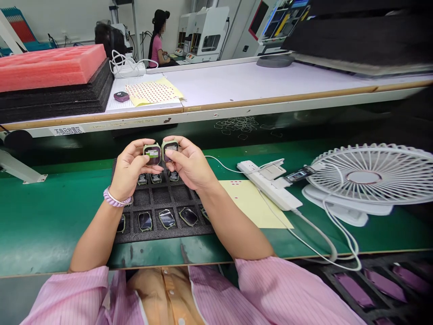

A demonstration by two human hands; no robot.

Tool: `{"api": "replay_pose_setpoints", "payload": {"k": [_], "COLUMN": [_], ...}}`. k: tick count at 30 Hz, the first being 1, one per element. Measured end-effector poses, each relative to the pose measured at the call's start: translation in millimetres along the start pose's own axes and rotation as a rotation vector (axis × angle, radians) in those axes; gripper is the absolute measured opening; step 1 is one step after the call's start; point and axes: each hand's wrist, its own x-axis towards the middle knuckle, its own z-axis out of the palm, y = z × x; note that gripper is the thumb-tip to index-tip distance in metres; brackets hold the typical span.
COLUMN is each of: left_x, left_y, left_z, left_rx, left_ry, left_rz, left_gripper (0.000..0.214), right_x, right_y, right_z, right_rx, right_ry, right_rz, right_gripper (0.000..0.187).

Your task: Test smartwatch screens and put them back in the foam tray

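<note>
Left hand (130, 164): thumb and fingers clamped on a watch case (152, 154), a rounded square with a pale olive-green frame and a smooth, dark glassy face. Lit patch of green and white on that face, thumb tip at its edge. Right hand (187, 162): likewise clamped, on a second watch case (170, 151) of the same shape and colour, thumb laid across the glass, pale lines of text showing above it. The two cases stand side by side between the hands, faces toward the wearer, very close; whether they touch, cannot tell.

Below both hands, on the glossy green table (84, 212), a foam tray (152, 235): dark grey, grainy, cut into squarish pockets. More green-framed cases lie in it, some in the back row just under the fingers, others in the front row nearer the wearer, a few tilted in their pockets. Forearms pass over the tray's sides. Coiled lilac band (117, 198) on the left wrist. Right of the right forearm: matte yellow sheet (252, 205), partly under a hard white plastic power strip (270, 185); beyond, a ribbed round fan (363, 177).
</note>
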Motion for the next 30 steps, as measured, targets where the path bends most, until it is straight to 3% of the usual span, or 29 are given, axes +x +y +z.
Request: {"api": "replay_pose_setpoints", "payload": {"k": [21,30], "left_x": [0.7,-1.4], "left_y": [-2.2,-3.3], "left_z": [-1.5,-4.6], "left_rx": [0.059,0.095], "left_ry": [0.04,0.027], "left_rz": [0.055,0.107], "left_gripper": [0.04,0.064], "right_x": [-2.8,-2.3], "right_y": [-2.9,-3.0], "right_z": [-0.6,-1.3], "right_rx": [-0.031,-0.046], "right_ry": [-0.071,-0.043], "right_rz": [0.014,0.024], "right_gripper": [0.047,0.048]}}
